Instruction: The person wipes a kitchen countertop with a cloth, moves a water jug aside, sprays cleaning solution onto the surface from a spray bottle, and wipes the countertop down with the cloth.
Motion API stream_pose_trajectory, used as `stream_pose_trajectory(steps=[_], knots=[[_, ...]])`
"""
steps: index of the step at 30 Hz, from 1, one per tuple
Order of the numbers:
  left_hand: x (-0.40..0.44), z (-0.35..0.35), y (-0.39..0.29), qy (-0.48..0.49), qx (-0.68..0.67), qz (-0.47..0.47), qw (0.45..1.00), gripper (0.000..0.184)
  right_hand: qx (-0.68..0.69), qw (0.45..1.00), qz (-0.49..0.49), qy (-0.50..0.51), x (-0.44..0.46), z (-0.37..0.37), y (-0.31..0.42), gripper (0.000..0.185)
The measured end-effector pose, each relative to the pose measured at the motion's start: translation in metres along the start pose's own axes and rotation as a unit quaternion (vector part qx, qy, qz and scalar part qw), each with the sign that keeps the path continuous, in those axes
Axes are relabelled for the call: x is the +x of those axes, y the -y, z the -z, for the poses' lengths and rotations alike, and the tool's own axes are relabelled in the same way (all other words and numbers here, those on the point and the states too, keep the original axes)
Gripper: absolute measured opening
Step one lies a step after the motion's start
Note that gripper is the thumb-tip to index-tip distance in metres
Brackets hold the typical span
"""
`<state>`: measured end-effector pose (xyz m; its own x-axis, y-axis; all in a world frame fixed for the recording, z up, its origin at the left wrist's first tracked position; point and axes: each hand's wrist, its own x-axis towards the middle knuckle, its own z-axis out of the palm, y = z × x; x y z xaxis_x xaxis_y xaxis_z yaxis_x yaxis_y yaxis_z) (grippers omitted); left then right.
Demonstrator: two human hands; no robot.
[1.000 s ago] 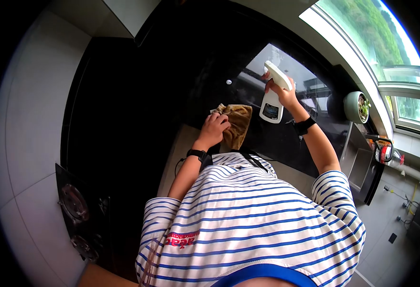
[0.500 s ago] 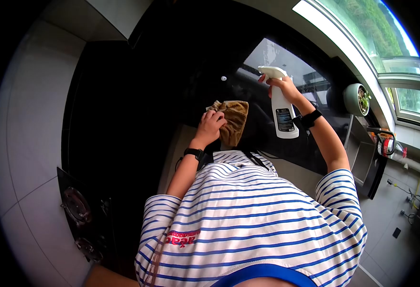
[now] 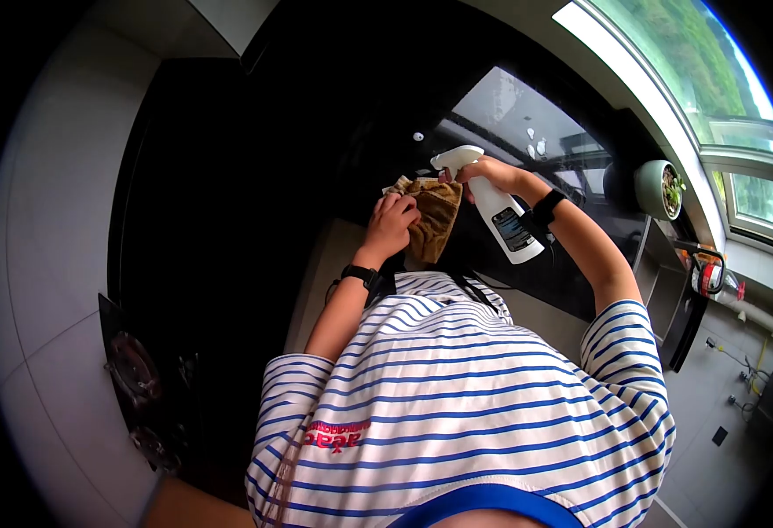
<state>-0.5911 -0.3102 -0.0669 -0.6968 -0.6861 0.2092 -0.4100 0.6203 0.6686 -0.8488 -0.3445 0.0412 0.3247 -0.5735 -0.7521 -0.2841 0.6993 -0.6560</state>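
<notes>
My left hand (image 3: 392,220) is closed on a brown cloth (image 3: 434,218) at the near edge of the black counter (image 3: 483,264). To its right, my right hand (image 3: 489,176) grips a white spray bottle (image 3: 506,223) by the neck, just under its trigger head. The bottle is tilted, its nozzle pointing left above the cloth's upper edge and its base towards the lower right. White patches of foam (image 3: 537,145) lie on the shiny counter beyond my right hand. A small white spot (image 3: 418,136) shows further left.
A potted plant (image 3: 659,189) stands at the right by the window (image 3: 738,132). Below it are an open recess and a clear bottle with a red label (image 3: 710,275). A stove with burners (image 3: 133,368) is at the lower left. A cabinet corner (image 3: 232,26) juts in at the top left.
My right hand has moved left and a little down with the spray bottle, bringing its nozzle near the cloth. Foam patches now show on the counter. My left hand has stayed on the cloth.
</notes>
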Motion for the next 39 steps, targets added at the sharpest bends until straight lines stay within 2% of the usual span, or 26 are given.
stream_pose_trajectory(steps=[2,4,10,14,22,24,26,31,34,39], knots=[[0.000,-0.001,0.000,-0.009,-0.003,0.000,1.000,0.014,0.011,0.998,-0.052,0.032,0.019,-0.004,-0.011,0.040],[0.000,-0.001,0.000,-0.008,-0.019,0.001,1.000,0.022,0.000,0.998,-0.047,0.036,0.037,-0.005,-0.029,0.035],[-0.001,0.002,0.003,-0.002,-0.001,-0.019,1.000,0.018,-0.045,0.996,-0.077,0.000,0.030,-0.002,-0.026,0.036],[-0.003,0.002,0.005,-0.007,-0.007,-0.024,1.000,0.021,-0.084,0.991,-0.099,-0.022,0.026,0.006,-0.027,0.036],[-0.004,0.003,0.005,0.001,-0.010,-0.029,1.000,0.023,-0.097,0.989,-0.084,-0.074,0.015,0.018,-0.025,0.038],[-0.004,0.003,0.005,0.000,-0.012,-0.029,1.000,0.023,-0.060,0.987,-0.040,-0.142,0.014,0.027,-0.029,0.040],[-0.005,0.002,0.006,-0.001,-0.015,-0.031,0.999,0.023,-0.012,0.990,0.024,-0.139,0.015,0.036,-0.026,0.038],[-0.006,0.000,0.009,0.007,-0.016,-0.034,0.999,0.024,-0.040,0.984,0.065,-0.162,0.012,0.032,-0.010,0.032],[-0.005,0.000,0.010,0.005,-0.014,-0.041,0.999,0.025,-0.087,0.983,0.039,-0.157,0.015,0.031,-0.008,0.028],[-0.004,-0.001,0.009,-0.006,-0.014,-0.042,0.999,0.024,-0.149,0.967,0.050,-0.201,0.020,0.019,-0.009,0.032]])
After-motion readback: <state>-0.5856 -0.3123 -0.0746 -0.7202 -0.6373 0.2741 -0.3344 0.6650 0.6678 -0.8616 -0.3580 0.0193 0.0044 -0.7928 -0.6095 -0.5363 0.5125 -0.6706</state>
